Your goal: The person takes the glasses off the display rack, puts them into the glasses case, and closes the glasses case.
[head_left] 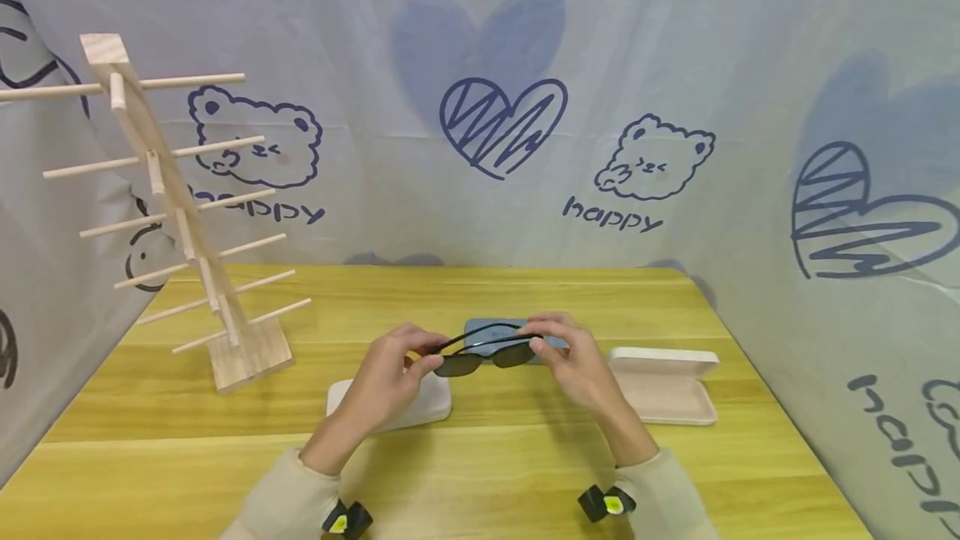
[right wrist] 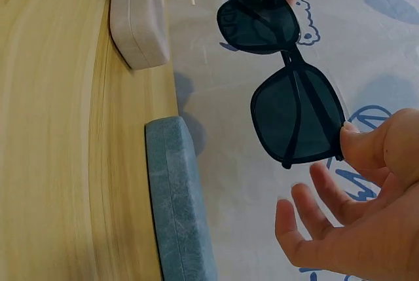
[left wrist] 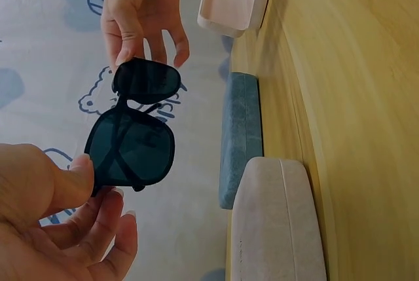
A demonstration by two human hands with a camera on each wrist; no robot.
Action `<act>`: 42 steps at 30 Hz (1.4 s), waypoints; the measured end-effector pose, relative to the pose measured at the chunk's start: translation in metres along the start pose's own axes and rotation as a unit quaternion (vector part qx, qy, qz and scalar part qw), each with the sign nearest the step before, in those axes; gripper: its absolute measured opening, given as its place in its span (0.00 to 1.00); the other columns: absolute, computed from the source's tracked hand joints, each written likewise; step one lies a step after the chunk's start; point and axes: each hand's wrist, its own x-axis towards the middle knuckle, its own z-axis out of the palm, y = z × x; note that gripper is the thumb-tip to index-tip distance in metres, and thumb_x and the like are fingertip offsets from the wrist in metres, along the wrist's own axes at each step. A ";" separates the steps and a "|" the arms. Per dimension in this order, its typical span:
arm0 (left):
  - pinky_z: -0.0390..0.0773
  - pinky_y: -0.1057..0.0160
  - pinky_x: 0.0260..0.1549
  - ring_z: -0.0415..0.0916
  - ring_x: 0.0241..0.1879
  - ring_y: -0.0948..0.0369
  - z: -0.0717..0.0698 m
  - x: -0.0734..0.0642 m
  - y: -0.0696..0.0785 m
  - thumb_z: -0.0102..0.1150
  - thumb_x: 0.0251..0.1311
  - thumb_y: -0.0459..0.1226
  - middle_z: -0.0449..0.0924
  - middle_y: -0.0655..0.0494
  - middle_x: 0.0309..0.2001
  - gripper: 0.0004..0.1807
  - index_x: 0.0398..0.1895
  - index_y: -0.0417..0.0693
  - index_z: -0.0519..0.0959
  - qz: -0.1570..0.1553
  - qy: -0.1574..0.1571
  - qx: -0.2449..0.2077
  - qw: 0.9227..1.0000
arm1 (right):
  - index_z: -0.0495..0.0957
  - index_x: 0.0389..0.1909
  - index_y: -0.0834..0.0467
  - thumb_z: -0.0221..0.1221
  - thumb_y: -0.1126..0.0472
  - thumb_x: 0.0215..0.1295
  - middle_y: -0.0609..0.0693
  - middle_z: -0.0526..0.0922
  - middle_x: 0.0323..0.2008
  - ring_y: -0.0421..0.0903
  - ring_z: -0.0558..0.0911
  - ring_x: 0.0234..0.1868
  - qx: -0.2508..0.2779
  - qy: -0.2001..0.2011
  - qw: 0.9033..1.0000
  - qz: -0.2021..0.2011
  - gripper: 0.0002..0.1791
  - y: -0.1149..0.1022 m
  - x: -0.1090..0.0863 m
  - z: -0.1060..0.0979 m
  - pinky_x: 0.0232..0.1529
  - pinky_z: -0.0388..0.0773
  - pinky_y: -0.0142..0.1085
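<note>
Black sunglasses [head_left: 459, 365] with dark lenses are held up above the table between both hands. My left hand [head_left: 390, 375] pinches one outer corner of the frame between thumb and fingers. At the opposite corner, my right hand [head_left: 573, 361] pinches the frame the same way. Through the lenses in the right wrist view, the temples [right wrist: 315, 107] appear folded across behind. Beneath and behind the sunglasses lies a closed blue glasses case [left wrist: 241, 133]. A closed white glasses case [left wrist: 278, 222] sits by my left hand, partly covered by it in the head view.
An open white case [head_left: 663, 402] with a pale pink inside lies right of my right hand. On the left stands a wooden rack [head_left: 176, 198] with several rods reaching sideways. Patterned cloth [head_left: 360, 40] hangs behind and beside the wooden table [head_left: 480, 473].
</note>
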 end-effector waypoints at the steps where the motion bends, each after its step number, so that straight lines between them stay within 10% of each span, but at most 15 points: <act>1: 0.81 0.68 0.36 0.83 0.43 0.57 0.001 0.000 0.000 0.65 0.66 0.30 0.86 0.47 0.45 0.13 0.52 0.41 0.87 0.001 -0.001 0.001 1.000 | 0.85 0.52 0.62 0.57 0.68 0.75 0.64 0.79 0.63 0.63 0.76 0.67 0.003 -0.001 1.000 0.000 0.11 0.000 0.000 -0.001 0.59 0.83 0.52; 19: 0.82 0.68 0.36 0.82 0.41 0.57 0.032 0.012 0.005 0.64 0.67 0.31 0.87 0.49 0.45 0.10 0.49 0.41 0.88 0.025 -0.044 -0.002 0.999 | 0.83 0.56 0.60 0.53 0.65 0.79 0.59 0.85 0.58 0.54 0.84 0.55 -0.032 -0.009 0.996 0.081 0.14 0.009 -0.019 -0.028 0.54 0.86 0.46; 27: 0.80 0.70 0.29 0.86 0.33 0.55 0.070 0.025 0.022 0.61 0.71 0.32 0.88 0.43 0.49 0.12 0.52 0.39 0.87 0.036 -0.100 -0.036 0.994 | 0.81 0.59 0.66 0.52 0.64 0.80 0.66 0.83 0.57 0.55 0.88 0.52 -0.037 -0.003 0.994 0.100 0.16 0.023 -0.040 -0.069 0.48 0.88 0.38; 34: 0.81 0.74 0.24 0.89 0.28 0.50 0.109 0.037 0.037 0.61 0.70 0.30 0.86 0.37 0.54 0.13 0.53 0.35 0.85 0.009 -0.138 -0.093 0.986 | 0.81 0.57 0.68 0.56 0.63 0.78 0.68 0.84 0.55 0.26 0.83 0.42 -0.064 0.034 0.989 0.127 0.16 0.039 -0.057 -0.103 0.43 0.86 0.28; 42: 0.78 0.76 0.23 0.89 0.29 0.57 0.145 0.053 0.053 0.62 0.70 0.31 0.88 0.44 0.50 0.16 0.59 0.42 0.84 0.018 -0.147 -0.064 0.987 | 0.78 0.60 0.71 0.56 0.61 0.79 0.70 0.82 0.57 0.20 0.79 0.41 -0.087 0.051 0.980 0.173 0.19 0.060 -0.074 -0.135 0.42 0.85 0.25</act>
